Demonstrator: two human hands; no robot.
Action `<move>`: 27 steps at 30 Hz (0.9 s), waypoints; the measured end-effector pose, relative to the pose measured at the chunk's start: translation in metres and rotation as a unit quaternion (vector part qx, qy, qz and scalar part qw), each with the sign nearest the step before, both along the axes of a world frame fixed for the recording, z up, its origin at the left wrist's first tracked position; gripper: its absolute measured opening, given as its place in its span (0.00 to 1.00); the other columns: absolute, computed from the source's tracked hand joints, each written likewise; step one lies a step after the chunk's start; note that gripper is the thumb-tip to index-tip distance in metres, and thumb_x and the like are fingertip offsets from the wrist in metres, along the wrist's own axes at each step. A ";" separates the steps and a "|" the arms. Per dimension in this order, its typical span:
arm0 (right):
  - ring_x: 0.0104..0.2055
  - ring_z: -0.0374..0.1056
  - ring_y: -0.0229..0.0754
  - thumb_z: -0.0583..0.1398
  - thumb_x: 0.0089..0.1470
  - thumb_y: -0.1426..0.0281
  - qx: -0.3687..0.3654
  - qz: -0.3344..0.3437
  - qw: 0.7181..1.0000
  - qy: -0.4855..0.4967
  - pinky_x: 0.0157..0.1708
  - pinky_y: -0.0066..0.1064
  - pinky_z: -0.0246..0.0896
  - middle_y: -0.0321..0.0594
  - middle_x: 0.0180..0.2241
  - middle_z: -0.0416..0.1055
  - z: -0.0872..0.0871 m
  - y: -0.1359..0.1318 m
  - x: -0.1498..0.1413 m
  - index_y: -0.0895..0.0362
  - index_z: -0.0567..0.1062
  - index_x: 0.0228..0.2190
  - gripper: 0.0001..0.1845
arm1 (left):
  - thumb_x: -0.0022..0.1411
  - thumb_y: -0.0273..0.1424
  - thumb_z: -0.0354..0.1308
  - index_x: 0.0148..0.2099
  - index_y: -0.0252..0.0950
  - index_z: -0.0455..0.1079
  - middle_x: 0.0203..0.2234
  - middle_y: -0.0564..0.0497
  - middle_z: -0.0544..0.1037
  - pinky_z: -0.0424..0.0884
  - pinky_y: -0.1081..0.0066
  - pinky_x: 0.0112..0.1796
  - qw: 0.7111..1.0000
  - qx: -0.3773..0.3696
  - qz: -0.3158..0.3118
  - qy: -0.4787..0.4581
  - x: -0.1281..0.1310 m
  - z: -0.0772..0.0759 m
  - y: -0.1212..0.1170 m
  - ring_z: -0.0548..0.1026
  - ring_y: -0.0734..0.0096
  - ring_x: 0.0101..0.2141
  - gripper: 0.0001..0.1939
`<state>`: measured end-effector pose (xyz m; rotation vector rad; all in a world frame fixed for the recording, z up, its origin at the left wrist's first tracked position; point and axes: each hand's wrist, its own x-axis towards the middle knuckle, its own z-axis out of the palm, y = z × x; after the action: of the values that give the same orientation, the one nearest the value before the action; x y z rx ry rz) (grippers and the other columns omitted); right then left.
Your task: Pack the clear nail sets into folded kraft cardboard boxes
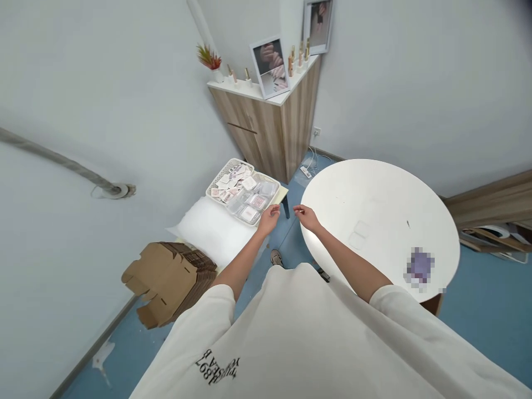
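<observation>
My left hand (269,218) is held out in mid-air with its fingers loosely bent, and nothing shows in it. It is nearest the white basket (276,182) of small clear plastic boxes (250,214). A second basket (210,187) beside that one is full of small printed cards (235,178). Facing the left across a gap, my right hand (306,216) has loosely curved fingers and holds nothing visible. It is by the left edge of the round white table (374,183). A faint clear, square-cornered piece (358,233) lies on the tabletop.
Flattened brown cardboard boxes (162,277) and a white padded sheet (211,227) lie at left. A wooden cabinet (266,127) with picture frames and small bottles fills the corner. Cables (310,160) trail on the blue floor. A purple pixelated patch (420,266) covers something on the table.
</observation>
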<state>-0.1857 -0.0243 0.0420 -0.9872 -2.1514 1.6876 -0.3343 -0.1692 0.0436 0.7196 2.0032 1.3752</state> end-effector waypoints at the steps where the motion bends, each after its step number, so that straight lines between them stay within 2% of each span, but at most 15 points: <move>1: 0.43 0.74 0.43 0.55 0.58 0.69 0.005 0.005 1.000 0.001 0.49 0.36 0.68 0.41 0.45 0.78 0.001 -0.007 -0.019 0.54 0.78 0.44 0.15 | 0.64 0.25 0.56 0.53 0.36 0.74 0.50 0.44 0.79 0.71 0.62 0.57 1.000 0.006 0.007 0.000 -0.018 0.000 -0.008 0.78 0.64 0.51 0.16; 8: 0.41 0.74 0.42 0.57 0.56 0.69 0.016 0.027 1.000 0.001 0.48 0.37 0.68 0.39 0.42 0.79 0.005 -0.048 -0.132 0.54 0.79 0.42 0.14 | 0.63 0.25 0.55 0.51 0.37 0.74 0.48 0.46 0.80 0.73 0.62 0.53 0.998 0.018 0.044 0.048 -0.153 -0.006 -0.058 0.79 0.65 0.47 0.15; 12: 0.42 0.73 0.42 0.57 0.56 0.70 0.028 0.042 0.999 0.001 0.49 0.38 0.67 0.39 0.44 0.78 0.014 -0.061 -0.177 0.54 0.79 0.42 0.14 | 0.63 0.24 0.55 0.51 0.37 0.74 0.46 0.47 0.81 0.72 0.66 0.52 0.991 -0.032 0.073 0.108 -0.224 -0.012 -0.079 0.79 0.67 0.45 0.15; 15: 0.41 0.73 0.41 0.56 0.56 0.70 0.029 0.059 0.998 -0.002 0.48 0.37 0.68 0.40 0.45 0.78 0.019 -0.068 -0.206 0.55 0.78 0.43 0.15 | 0.63 0.26 0.56 0.51 0.36 0.74 0.45 0.46 0.81 0.72 0.67 0.49 0.982 -0.086 0.080 0.150 -0.264 -0.020 -0.091 0.79 0.66 0.43 0.15; 18: 0.41 0.72 0.40 0.56 0.57 0.70 0.029 0.074 0.997 -0.007 0.48 0.36 0.68 0.40 0.46 0.77 0.021 -0.076 -0.230 0.55 0.78 0.43 0.15 | 0.62 0.26 0.57 0.51 0.37 0.74 0.46 0.46 0.81 0.70 0.66 0.49 0.964 -0.172 0.063 0.193 -0.292 -0.029 -0.102 0.78 0.62 0.46 0.15; 21: 0.43 0.72 0.40 0.56 0.57 0.71 0.042 0.087 0.995 -0.009 0.51 0.37 0.67 0.39 0.46 0.77 0.022 -0.083 -0.245 0.54 0.78 0.43 0.14 | 0.61 0.25 0.57 0.50 0.40 0.74 0.46 0.47 0.81 0.66 0.60 0.51 0.935 -0.259 0.026 0.242 -0.307 -0.037 -0.108 0.76 0.56 0.50 0.15; 27: 0.44 0.72 0.41 0.57 0.57 0.71 0.039 0.083 0.995 -0.036 0.52 0.38 0.67 0.39 0.48 0.77 0.024 -0.086 -0.249 0.53 0.78 0.43 0.14 | 0.62 0.26 0.57 0.49 0.40 0.72 0.43 0.45 0.81 0.61 0.57 0.52 0.900 -0.333 -0.047 0.277 -0.319 -0.047 -0.102 0.74 0.51 0.51 0.13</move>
<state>-0.4350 -0.1103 0.0656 -0.8815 -2.3861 1.6486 -0.6532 -0.2713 -0.0039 0.9155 2.6119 0.3568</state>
